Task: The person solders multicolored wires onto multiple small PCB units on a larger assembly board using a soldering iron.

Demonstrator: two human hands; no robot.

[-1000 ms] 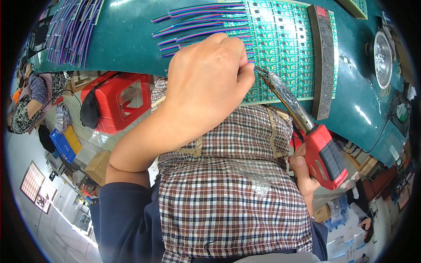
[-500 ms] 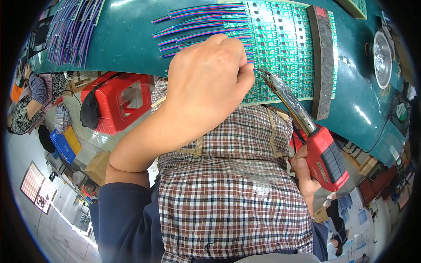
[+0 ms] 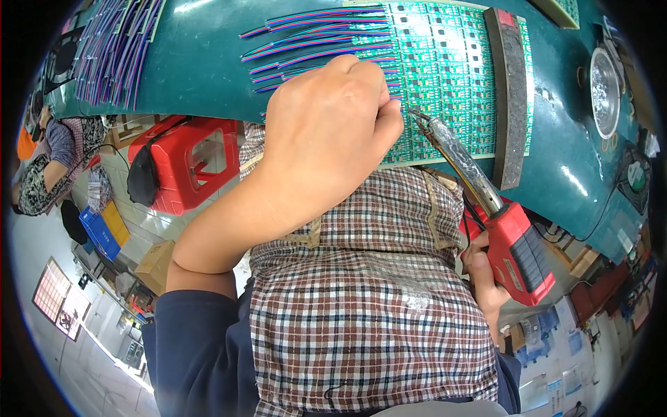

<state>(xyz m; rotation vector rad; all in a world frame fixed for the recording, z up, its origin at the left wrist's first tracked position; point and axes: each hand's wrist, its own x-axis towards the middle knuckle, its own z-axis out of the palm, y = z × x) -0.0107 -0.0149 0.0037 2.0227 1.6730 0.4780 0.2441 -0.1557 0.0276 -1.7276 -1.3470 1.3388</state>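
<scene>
A panel of green circuit boards (image 3: 445,90) lies on the table, with bundles of red, blue and black wires (image 3: 316,55) running off its left side. Over that side is my left hand (image 3: 330,128), thumb and fingers pinched together on wires whose ends show at the fingertips. The hand's back hides most of what it grips. My right hand (image 3: 483,278) is wrapped around the red handle of a soldering iron (image 3: 469,170). Its dark tip points up and left, just right of my left thumb, over the panel; whether it touches cannot be told.
A dark metal bar (image 3: 509,97) lies across the panel's right part. Beyond stand a round metal bowl (image 3: 604,94) and a small fan (image 3: 633,177). More wired boards (image 3: 118,48) lie far left on the green table (image 3: 201,66). A red stool (image 3: 184,163) stands below the table edge.
Both hands and the soldering iron stay almost in place, with only a tiny shift of the iron's handle. A person in the lower right background has mostly gone out of sight.
</scene>
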